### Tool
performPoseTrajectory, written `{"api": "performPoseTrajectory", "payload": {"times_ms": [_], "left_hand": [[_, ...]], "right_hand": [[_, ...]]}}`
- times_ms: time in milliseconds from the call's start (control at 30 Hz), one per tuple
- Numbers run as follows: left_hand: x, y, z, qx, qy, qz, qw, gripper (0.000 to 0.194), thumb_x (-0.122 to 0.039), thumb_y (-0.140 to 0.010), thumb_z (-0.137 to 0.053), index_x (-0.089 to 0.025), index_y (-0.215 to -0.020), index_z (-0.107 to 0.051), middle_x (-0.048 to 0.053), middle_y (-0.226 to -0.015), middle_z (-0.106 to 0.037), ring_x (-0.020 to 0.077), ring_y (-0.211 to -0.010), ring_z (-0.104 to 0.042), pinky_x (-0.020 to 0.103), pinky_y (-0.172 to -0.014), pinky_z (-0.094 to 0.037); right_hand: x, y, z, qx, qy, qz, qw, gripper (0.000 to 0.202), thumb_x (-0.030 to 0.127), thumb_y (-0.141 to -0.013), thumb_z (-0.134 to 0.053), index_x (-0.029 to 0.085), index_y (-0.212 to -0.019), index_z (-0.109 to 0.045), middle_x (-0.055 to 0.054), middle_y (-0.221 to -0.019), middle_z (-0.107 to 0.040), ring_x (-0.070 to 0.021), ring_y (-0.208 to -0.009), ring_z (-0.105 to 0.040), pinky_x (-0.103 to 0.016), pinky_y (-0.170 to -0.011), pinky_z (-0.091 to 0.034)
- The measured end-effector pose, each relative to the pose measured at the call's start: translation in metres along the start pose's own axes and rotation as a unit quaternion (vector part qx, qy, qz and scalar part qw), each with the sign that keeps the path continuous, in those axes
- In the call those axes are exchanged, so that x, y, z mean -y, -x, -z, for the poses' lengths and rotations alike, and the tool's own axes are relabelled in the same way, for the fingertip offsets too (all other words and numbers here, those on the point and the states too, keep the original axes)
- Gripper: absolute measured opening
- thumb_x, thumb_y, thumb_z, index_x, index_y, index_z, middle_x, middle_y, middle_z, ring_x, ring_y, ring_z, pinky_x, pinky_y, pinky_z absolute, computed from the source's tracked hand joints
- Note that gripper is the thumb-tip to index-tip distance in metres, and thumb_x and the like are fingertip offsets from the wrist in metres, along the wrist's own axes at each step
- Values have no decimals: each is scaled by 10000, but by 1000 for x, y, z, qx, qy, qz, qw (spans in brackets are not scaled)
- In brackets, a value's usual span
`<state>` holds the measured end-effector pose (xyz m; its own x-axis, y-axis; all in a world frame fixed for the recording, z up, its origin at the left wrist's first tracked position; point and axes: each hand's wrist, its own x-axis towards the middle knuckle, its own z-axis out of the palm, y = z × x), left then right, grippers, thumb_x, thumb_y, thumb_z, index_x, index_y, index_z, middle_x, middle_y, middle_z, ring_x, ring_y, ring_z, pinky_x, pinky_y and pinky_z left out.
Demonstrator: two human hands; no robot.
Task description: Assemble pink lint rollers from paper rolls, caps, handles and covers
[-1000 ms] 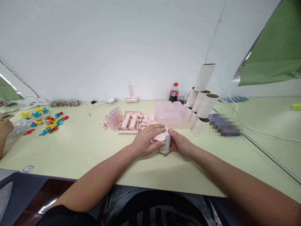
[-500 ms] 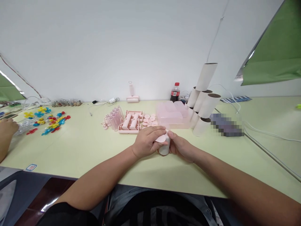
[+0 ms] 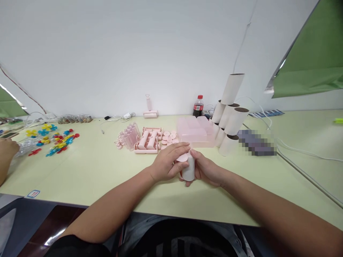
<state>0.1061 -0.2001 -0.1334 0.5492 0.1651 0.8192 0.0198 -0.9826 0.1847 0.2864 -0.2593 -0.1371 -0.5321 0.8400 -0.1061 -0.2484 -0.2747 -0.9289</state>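
Note:
A white lint-roller paper roll (image 3: pixel 189 170) stands upright just over the near middle of the table. My right hand (image 3: pixel 207 167) wraps it from the right side, and some fingertips show beneath it. My left hand (image 3: pixel 168 161) is closed over its top left, gripping a flat, rounded pink plastic piece (image 3: pixel 182 158) at the upper end. The covering fingers hide how the piece meets the roll. Just beyond lie pink discs (image 3: pixel 169 135) and pink roller frames (image 3: pixel 147 141), with clear pink handles (image 3: pixel 130 135) to their left.
Behind my hands stands a translucent pink box (image 3: pixel 194 142). White rolls (image 3: pixel 232 89) are stacked to the right, near a cola bottle (image 3: pixel 198 106). An assembled lint roller (image 3: pixel 150 114) leans at the wall. Colourful plastic parts (image 3: pixel 60 144) and another person's hand (image 3: pixel 8 148) are far left.
The roll sits slightly lower and more of its side shows. My right fingertips now appear under it. Both hands keep their hold; the view has shifted a little.

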Motion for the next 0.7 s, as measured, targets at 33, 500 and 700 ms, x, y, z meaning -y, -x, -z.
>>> {"api": "performPoseTrajectory", "payload": {"times_ms": [33, 500, 700], "left_hand": [[0, 0, 1, 13, 5, -8, 1000, 455, -381, -949, -501, -201, -1366, -471, 178, -1308, -598, 259, -1240, -565, 439, -976, -515], [-4, -2, 0, -30, -34, -28, 999, 321, -366, -933, -501, -179, -1176, -596, 143, -1095, -720, 230, -1014, -697, 356, -810, -586], [-9, -6, 0, -57, -71, -37, 995, 322, -408, -966, -440, -163, -1075, -618, 137, -1029, -740, 213, -919, -719, 335, -732, -582]], "right_hand": [[-1, 0, 1, -11, 12, 6, 1000, 567, 682, -902, -410, 161, -920, -632, -75, -791, -641, -199, -693, -644, -356, -593, -585], [-1, 0, -7, 9, 23, 28, 999, 567, 685, -867, -472, 143, -867, -636, -71, -769, -618, -207, -736, -639, -338, -594, -589], [-2, 1, -11, -7, 18, 30, 999, 558, 687, -837, -515, 140, -846, -628, -73, -749, -621, -219, -712, -643, -330, -549, -582]]}}
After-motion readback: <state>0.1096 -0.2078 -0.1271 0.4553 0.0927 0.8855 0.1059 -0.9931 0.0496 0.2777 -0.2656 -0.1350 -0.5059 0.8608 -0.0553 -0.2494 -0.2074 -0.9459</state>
